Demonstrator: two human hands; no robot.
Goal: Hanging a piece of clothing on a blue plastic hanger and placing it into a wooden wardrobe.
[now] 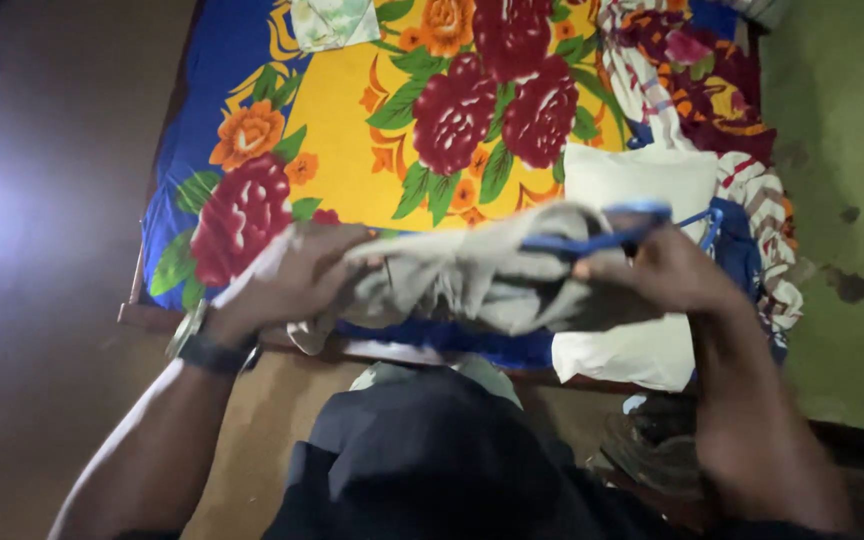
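A crumpled light grey garment with blue trim is stretched between both hands above the near edge of a bed. My left hand, with a watch on the wrist, grips its left end. My right hand pinches its right end by the blue strap. Under it lies a bedsheet with a yellow middle, blue border and big red and orange flowers.
A white pillow or folded cloth lies at the bed's right, next to a heap of striped and patterned clothes. A small pale cloth lies at the far edge. A green wall stands right; brown floor lies left.
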